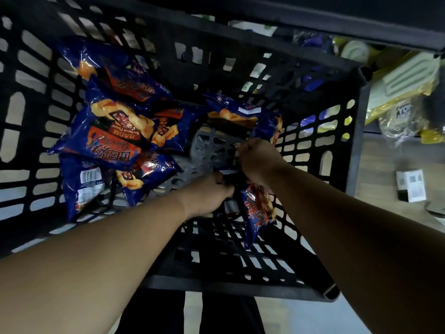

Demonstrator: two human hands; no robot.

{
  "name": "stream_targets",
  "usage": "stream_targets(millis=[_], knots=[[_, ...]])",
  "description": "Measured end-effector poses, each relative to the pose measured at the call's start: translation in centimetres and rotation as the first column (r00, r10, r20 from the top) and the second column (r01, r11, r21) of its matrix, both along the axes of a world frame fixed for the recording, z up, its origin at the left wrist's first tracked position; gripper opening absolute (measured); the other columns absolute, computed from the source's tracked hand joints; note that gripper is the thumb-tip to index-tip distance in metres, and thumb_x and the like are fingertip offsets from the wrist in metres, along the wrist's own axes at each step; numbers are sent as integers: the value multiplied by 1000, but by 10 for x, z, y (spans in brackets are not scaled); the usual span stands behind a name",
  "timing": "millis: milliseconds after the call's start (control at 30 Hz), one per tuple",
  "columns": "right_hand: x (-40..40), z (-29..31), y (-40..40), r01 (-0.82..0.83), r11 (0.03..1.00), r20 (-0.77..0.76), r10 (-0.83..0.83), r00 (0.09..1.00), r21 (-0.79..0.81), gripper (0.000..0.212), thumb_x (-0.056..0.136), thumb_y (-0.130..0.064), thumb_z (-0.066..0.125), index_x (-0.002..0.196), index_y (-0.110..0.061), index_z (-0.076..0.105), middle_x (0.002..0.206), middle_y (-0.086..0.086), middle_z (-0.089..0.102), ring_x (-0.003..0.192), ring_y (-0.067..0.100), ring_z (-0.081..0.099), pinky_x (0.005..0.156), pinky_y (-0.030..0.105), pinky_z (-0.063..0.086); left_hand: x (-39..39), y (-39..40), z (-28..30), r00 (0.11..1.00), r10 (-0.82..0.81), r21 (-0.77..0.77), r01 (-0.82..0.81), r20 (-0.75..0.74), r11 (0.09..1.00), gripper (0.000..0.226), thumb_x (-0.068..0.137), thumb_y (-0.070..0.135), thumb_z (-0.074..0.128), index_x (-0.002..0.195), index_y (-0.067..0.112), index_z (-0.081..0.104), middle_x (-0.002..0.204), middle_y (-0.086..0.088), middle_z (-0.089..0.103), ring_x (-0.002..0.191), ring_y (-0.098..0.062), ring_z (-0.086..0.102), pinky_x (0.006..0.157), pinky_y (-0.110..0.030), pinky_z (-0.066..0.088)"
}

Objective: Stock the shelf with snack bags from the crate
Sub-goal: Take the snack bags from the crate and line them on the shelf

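Observation:
A black plastic crate [356,145] fills the view. Several blue snack bags [115,126] lie piled in its left half, and another blue bag [240,114] leans against the far side. Both my arms reach into the crate. My left hand [207,196] and my right hand [257,162] meet over one blue snack bag [258,208] standing at the near right wall. Their fingers are curled on its top edge, which is mostly hidden under them. The grey perforated crate floor [212,150] shows just beyond my hands.
To the right of the crate, a shelf [390,133] holds yellow and clear packets [404,83]. A dark shelf board [337,18] runs above the crate's far rim. A small white box [410,186] lies on the pale surface at the right.

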State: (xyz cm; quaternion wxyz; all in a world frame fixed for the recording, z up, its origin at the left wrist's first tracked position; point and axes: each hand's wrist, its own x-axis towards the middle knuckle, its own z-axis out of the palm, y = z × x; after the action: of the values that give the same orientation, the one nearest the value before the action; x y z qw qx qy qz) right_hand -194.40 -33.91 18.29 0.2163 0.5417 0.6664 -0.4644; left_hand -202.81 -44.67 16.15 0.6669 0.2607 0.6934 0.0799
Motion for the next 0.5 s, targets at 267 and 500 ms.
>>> stream_targets(millis=[267,500], knots=[[-6,-1,2,-3,1000,25,3,1000,19,31,100,-11,39,119,3,59,118,21,61,111,36,57,87,37,45,12,6,6,996,-91,160,89,4,983,29,91,39,61,117,25,56,99,-5,66,91,-22,63,81,-34,53],[-5,-3,6,57,998,-12,-57,998,-6,27,98,-10,44,116,0,61,114,20,63,107,35,60,94,43,50,7,9,2,974,220,33,-219,-59,975,40,88,17,65,122,18,45,88,0,60,80,-16,57,63,-26,44]])
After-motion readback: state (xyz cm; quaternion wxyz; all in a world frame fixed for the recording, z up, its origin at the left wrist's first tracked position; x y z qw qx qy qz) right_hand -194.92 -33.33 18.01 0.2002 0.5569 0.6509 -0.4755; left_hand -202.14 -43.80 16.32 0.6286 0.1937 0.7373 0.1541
